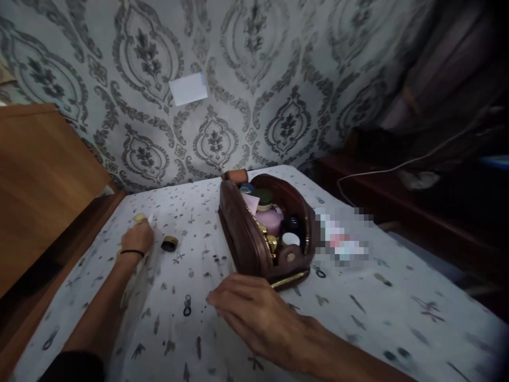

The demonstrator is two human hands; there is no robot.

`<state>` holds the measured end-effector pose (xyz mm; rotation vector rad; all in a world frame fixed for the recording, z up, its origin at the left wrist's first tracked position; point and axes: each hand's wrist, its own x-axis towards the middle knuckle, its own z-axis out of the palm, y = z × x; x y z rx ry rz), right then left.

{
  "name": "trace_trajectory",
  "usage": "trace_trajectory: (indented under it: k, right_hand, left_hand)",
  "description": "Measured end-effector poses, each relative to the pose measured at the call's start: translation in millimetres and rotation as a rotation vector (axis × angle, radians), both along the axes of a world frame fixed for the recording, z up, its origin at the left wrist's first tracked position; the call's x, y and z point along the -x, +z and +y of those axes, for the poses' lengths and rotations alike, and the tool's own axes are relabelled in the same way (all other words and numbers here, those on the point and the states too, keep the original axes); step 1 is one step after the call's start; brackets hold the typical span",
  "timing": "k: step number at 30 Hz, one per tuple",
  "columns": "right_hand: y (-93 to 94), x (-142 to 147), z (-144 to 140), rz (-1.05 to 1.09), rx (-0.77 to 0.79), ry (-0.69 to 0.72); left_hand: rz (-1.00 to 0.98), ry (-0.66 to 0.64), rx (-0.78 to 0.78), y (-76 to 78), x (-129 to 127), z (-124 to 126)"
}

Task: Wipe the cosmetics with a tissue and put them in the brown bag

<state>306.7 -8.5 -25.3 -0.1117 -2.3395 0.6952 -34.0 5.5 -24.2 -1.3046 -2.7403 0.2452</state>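
Fingers of the right hand (254, 313) lie loosely spread and empty on the patterned table cloth (397, 297), just before the brown toiletry bag (246, 239); fingers of the left hand (137, 239) curl around a small gold-topped item (140, 217) — the grip itself cannot be made out. The bag stands unzipped mid-table, packed with jars and a pink container (270, 220). Risk, judged: a knock from the right hand could tip the crowded bag and spill its contents. A dark cap (169, 243) lies loose just beside the left hand — a sweep of the wrist could roll it off. No brand or lettering is legible; one patch is blurred.
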Motion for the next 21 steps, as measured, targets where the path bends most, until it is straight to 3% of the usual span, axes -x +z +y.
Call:
trace_trajectory:
  k: [3,5,8,11,15,19,21]
  right_hand:
    - [-12.1,11,-6,0.015,0.199,0.006]
    - [-22.8,23,-7,0.021,0.470,-0.031]
    - [-38.9,43,-7,0.061,0.974,-0.045]
    - [-48.3,59,-9,0.141,1.320,-0.060]
    - [-52.9,64,-14,0.177,1.437,-0.135]
    - [-57.3,63,-20,0.226,1.525,-0.068]
    - [-59.4,63,-24,0.271,1.494,-0.041]
  left_hand:
    - [-0.013,-0.118,-0.217,10.6,-15,-21]
    - [-0.077,-0.252,-0.425,11.4,-39,-44]
    - [-0.109,-0.531,-0.711,0.2,-92,-79]
    - [-0.045,-0.832,-0.760,-16.0,-142,-103]
    - [-0.021,-0.968,-0.693,-24.7,-168,-115]
    - [-0.037,-1.056,-0.740,-29.3,-165,-113]
    - [-0.044,-1.100,-0.788,-35.8,-162,-107]
